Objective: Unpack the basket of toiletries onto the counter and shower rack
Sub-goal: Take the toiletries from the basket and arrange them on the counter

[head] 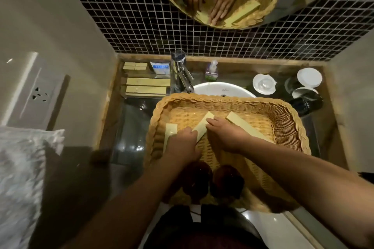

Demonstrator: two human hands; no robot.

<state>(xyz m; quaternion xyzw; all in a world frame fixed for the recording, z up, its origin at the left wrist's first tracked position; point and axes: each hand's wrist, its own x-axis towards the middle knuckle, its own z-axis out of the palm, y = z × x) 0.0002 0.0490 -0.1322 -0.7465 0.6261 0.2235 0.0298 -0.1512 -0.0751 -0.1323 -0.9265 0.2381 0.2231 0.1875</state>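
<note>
Basket [287, 125] sits over the sink, long axis left to right. Both hands meet on the middle box [203, 127], angled toward the far edge: left hand [183, 140] pinching its near end, right hand [224, 134] fingers on it. Faucet [180, 73] stands just beyond the far-left corner.

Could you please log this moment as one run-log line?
both hands on middle box in basket | grip unclear | four boxes already on counter
</note>
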